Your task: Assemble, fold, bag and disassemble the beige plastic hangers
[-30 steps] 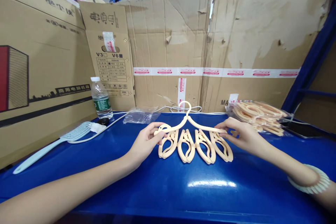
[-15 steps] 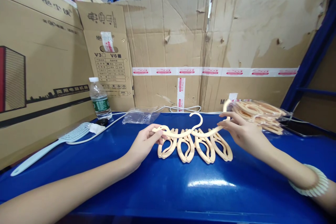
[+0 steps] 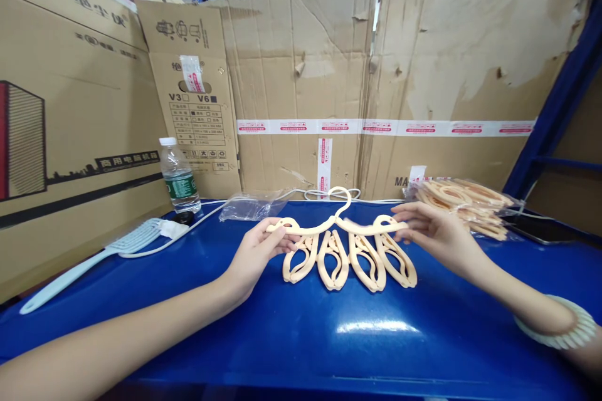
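Above the blue table (image 3: 301,338), the hanger (image 3: 335,220) has its upturned right end lowered.

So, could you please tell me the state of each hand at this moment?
Left hand: closed, holding one end of the unfolded cream hanger.
Right hand: closed, holding its other end.

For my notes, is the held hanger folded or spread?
Spread: the hanger stretches between left hand and right hand, its arms extended sideways.

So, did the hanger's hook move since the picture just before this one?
Yes. The hook has moved up and left in the picture, closer to the upright tape strip on the cardboard.
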Tool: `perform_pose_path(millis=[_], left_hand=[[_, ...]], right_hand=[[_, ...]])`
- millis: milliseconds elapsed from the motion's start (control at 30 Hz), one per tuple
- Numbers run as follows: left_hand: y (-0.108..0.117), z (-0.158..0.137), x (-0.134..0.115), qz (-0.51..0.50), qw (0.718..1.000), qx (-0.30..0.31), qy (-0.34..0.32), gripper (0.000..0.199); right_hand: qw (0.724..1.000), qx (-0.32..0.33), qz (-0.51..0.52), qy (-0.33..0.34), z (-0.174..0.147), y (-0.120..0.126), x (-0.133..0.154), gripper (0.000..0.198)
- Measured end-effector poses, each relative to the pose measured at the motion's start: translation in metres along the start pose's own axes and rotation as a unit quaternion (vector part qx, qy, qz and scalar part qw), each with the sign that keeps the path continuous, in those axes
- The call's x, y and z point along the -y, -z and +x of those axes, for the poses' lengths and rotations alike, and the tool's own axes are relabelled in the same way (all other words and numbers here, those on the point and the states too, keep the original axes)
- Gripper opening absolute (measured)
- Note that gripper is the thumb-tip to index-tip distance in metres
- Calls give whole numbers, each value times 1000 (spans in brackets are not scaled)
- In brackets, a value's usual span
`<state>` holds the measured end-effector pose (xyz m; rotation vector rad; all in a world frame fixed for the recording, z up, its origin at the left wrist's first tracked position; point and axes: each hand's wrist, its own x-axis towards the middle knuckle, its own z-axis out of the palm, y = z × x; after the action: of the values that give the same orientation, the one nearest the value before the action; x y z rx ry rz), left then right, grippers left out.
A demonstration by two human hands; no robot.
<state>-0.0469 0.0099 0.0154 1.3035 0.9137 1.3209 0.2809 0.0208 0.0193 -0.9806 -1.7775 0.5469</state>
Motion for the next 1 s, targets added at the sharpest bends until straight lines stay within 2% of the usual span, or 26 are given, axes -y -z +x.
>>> perform_pose_path(millis=[300, 433, 567, 633, 700, 833, 933, 1000], left_hand=[[-1, -1, 1, 38, 999, 3, -30, 28], [-6, -6, 2, 67, 997, 33, -29, 27], [-12, -11, 1, 84, 993, 82, -12, 29], [-16, -13, 1, 93, 990, 101, 6, 30], [-19, -15, 1, 99, 988, 115, 15, 33], [-24, -19, -1, 80, 988, 134, 8, 40], [-25, -21, -4, 63, 989, 133, 2, 41], [-25, -22, -5, 56, 990, 127, -2, 41]], right_hand=[[995, 9, 84, -58, 1, 3, 7, 38], [982, 9, 163, -92, -2, -9, 14, 44], [971, 6, 202, -124, -6, -26, 25, 64], [966, 4, 222, -132, -10, -34, 30, 63], [964, 32, 233, -125, -14, -41, 34, 50], [966, 167, 180, -79, -22, -50, 43, 28], [960, 236, 140, -54, -26, -52, 48, 26], [955, 258, 135, -50, -28, -51, 50, 29]])
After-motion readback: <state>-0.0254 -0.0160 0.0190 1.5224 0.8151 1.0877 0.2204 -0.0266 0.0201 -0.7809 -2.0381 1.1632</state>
